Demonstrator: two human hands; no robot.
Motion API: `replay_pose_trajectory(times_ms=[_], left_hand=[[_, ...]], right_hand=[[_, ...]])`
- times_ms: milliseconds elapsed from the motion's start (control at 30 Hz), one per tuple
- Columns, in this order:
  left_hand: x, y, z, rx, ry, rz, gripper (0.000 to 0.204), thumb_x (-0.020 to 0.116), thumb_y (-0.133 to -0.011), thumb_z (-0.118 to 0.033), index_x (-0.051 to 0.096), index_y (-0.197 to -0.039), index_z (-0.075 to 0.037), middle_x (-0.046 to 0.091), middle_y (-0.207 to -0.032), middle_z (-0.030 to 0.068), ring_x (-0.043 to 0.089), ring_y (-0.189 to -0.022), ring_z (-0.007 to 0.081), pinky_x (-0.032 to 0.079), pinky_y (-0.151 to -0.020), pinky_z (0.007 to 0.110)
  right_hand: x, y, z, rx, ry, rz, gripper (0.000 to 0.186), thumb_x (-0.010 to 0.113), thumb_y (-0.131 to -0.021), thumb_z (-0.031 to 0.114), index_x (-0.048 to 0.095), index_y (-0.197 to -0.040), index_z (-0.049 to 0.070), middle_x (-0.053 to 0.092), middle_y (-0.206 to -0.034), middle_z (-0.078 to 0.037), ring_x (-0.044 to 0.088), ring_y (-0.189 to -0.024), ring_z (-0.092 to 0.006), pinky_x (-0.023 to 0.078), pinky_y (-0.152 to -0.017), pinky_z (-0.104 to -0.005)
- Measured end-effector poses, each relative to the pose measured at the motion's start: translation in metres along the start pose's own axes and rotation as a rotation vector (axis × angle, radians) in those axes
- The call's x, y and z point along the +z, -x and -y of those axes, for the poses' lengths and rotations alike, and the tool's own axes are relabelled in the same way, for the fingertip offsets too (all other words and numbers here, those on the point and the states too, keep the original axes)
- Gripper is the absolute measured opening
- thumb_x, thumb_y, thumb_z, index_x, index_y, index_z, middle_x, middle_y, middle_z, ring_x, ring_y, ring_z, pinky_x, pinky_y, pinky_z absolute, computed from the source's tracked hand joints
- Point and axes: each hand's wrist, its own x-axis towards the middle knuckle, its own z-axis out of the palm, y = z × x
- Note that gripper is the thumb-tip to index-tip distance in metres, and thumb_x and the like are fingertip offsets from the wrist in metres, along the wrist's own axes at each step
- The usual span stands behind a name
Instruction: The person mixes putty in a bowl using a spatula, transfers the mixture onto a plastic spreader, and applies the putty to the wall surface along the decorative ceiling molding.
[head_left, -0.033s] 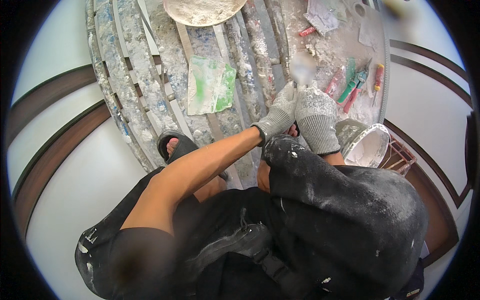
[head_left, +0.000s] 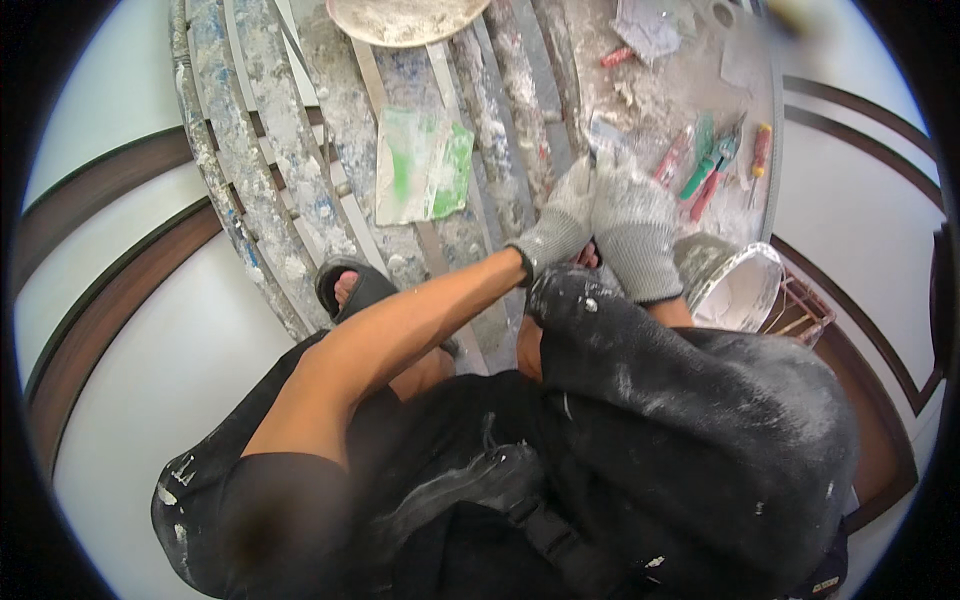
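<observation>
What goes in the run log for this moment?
left hand: gloved, touching right | right hand: gloved, contents hidden | nearby: pliers, bucket

Daylight was bright, even, soft; shadows faint. White walls (head_left: 150,390) looked near blown out. Fisheye bent plank (head_left: 215,150) edges toward black rim. Centre was sharp; small blurred patch sat on shirt (head_left: 265,530).

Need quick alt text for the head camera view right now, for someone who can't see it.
Seen from above, a person's gloved left hand and gloved right hand meet, fingertips together, over a plaster-spattered slatted platform. A green-smeared sheet lies to their left, red and green hand tools to their right, a white bucket nearby.
</observation>
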Motion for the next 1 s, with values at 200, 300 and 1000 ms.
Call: replay_pose_trajectory(times_ms=[200, 300, 1000], left_hand=[[-0.017, -0.01, -0.027, -0.466, 0.376, 0.297, 0.052, 0.044, -0.112, -0.042, 0.05, -0.146, -0.002, 0.066, -0.127, 0.0225, 0.062, -0.117, 0.0289, 0.048, -0.103, 0.043], [-0.015, 0.008, -0.012, -0.274, 0.168, 0.253, 0.057, 0.043, -0.111, -0.046, 0.05, -0.145, -0.002, 0.066, -0.125, 0.022, 0.063, -0.117, 0.0304, 0.049, -0.102, 0.043], [-0.021, -0.004, -0.024, -0.363, 0.226, 0.3, 0.052, 0.043, -0.111, -0.041, 0.048, -0.15, -0.007, 0.066, -0.124, 0.0228, 0.069, -0.105, 0.0307, 0.056, -0.091, 0.041]], right_hand=[[0.029, -0.002, -0.024, -0.364, 0.244, -0.629, 0.041, 0.062, -0.086, 0.019, 0.066, -0.122, -0.001, 0.068, -0.113, -0.027, 0.067, -0.108, -0.0323, 0.051, -0.095, -0.0497], [0.019, -0.003, -0.018, -0.239, 0.129, -0.348, 0.039, 0.062, -0.085, 0.017, 0.066, -0.12, -0.001, 0.067, -0.114, -0.026, 0.066, -0.107, -0.0347, 0.049, -0.094, -0.0504], [0.023, -0.013, -0.027, -0.221, 0.125, -0.327, 0.048, 0.058, -0.094, 0.019, 0.057, -0.138, 0.0, 0.069, -0.115, -0.023, 0.073, -0.097, -0.0362, 0.05, -0.101, -0.0544]])
